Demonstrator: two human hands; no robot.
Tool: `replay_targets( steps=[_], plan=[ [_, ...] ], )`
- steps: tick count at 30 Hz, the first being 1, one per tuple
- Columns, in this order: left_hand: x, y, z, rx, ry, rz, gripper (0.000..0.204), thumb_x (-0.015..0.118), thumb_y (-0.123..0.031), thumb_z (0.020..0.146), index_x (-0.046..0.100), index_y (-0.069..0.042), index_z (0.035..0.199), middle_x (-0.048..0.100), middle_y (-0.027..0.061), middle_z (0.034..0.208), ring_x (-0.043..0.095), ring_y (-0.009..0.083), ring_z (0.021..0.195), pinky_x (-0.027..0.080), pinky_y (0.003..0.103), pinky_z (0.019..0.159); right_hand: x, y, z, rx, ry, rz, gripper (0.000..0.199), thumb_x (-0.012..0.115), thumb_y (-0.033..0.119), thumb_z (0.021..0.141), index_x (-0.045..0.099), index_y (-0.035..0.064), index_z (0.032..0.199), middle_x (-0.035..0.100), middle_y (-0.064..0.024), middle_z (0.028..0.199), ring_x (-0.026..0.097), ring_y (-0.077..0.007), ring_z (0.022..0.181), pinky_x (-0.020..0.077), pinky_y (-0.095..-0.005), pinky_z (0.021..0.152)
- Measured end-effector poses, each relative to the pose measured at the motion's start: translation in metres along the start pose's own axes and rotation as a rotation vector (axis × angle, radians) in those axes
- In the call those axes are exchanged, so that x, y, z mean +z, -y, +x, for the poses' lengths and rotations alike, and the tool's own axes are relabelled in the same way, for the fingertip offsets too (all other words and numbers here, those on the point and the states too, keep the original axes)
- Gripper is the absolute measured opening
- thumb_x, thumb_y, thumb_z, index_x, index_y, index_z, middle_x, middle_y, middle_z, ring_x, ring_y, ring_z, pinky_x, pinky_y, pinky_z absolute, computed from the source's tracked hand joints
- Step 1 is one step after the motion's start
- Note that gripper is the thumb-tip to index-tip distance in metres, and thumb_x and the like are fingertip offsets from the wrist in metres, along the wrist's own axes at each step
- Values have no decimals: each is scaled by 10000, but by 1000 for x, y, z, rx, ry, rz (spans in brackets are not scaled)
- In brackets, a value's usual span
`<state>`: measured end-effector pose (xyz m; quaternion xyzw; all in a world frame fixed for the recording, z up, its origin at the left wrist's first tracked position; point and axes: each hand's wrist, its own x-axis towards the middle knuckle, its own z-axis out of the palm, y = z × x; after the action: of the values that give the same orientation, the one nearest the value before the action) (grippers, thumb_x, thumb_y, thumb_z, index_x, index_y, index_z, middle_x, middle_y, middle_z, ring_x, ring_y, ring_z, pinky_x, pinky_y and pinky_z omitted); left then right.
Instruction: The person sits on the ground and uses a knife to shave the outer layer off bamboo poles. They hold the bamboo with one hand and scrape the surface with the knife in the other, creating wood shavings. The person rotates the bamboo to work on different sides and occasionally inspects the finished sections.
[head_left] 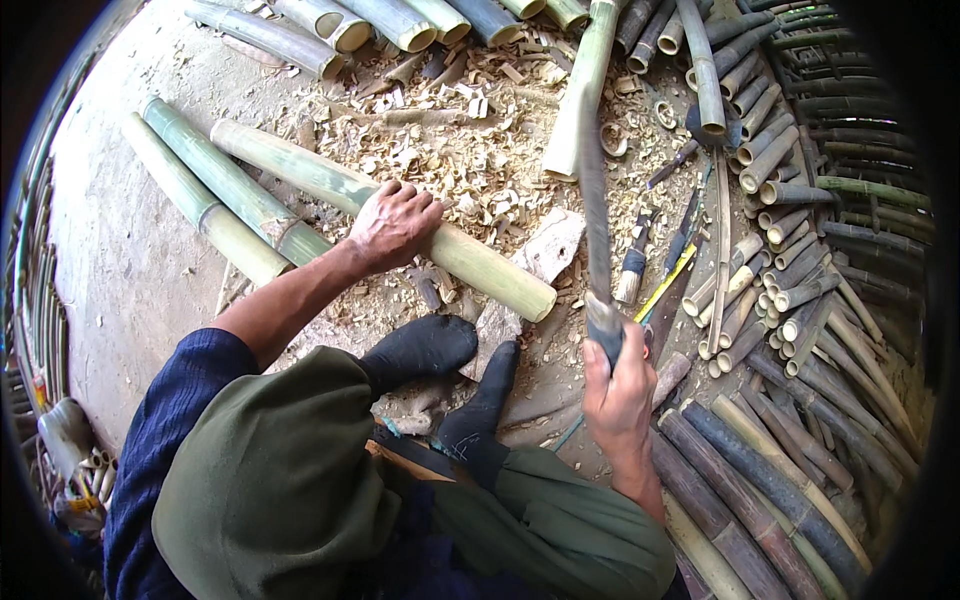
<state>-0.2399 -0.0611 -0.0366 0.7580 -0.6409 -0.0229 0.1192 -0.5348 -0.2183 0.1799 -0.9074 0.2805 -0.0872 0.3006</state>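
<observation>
My left hand [397, 226] is closed over a thick, pale green bamboo pole [488, 272], which slants from the upper left toward the middle in front of me. Its near end overhangs a pale stone block [552, 245] by my feet. In my right hand [622, 402], the fingers wrap round the handle of a long-bladed machete [597, 215]. The blade points away from me, upright in the picture and a little blurred, to the right of the pole's end and apart from it.
Two more green bamboo poles [215, 215] lie to the left. Wood shavings [470, 150] cover the ground ahead. A knife [632, 270] and a yellow measuring tape [668, 283] lie right of the machete. Cut bamboo pieces [800, 270] are stacked at the right, long dark poles [740, 490] nearer.
</observation>
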Motion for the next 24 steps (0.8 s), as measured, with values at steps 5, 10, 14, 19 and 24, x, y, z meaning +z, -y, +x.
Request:
replay_targets(
  steps=[5, 10, 14, 19, 24],
  plan=[
    [6, -7, 14, 61, -69, 20, 328, 768, -263, 872, 647, -76, 1113, 677, 90, 980, 667, 251, 957, 493, 431, 883, 37, -65, -33, 344, 290, -405, 337, 656, 319, 1055, 580, 5, 1149, 715, -294, 808, 729, -493, 764, 567, -560, 661],
    [14, -5, 10, 61, -90, 29, 308, 715, -240, 892, 623, -79, 1137, 653, 86, 999, 644, 253, 951, 486, 429, 883, 4, -37, -5, 331, 288, -309, 288, 649, 292, 1062, 582, 26, 1149, 707, -300, 810, 728, -488, 766, 540, -588, 668],
    [5, -2, -5, 32, -118, 48, 277, 656, -209, 906, 613, -72, 1142, 630, 90, 1016, 625, 267, 980, 474, 437, 901, 0, -3, 6, 42, -63, 3, 243, 676, 227, 1050, 570, 26, 1135, 692, -248, 751, 714, -456, 676, 530, -533, 612],
    [8, -6, 3, 50, -155, 34, 315, 687, -210, 873, 641, -84, 1157, 638, 84, 1043, 624, 264, 978, 479, 444, 887, 49, -89, -34, 443, 311, -342, 315, 648, 302, 1054, 568, 26, 1183, 700, -314, 831, 722, -504, 829, 531, -584, 685],
    [-20, -5, 2, -52, 181, -89, 887, 859, -199, 716, 503, -194, 1528, 499, 180, 1463, 461, 378, 1421, 450, 548, 1145, 53, -93, -47, 447, 186, -132, 319, 638, 309, 1057, 591, 1, 1126, 703, -318, 900, 672, -557, 878, 489, -646, 770]
  ],
)
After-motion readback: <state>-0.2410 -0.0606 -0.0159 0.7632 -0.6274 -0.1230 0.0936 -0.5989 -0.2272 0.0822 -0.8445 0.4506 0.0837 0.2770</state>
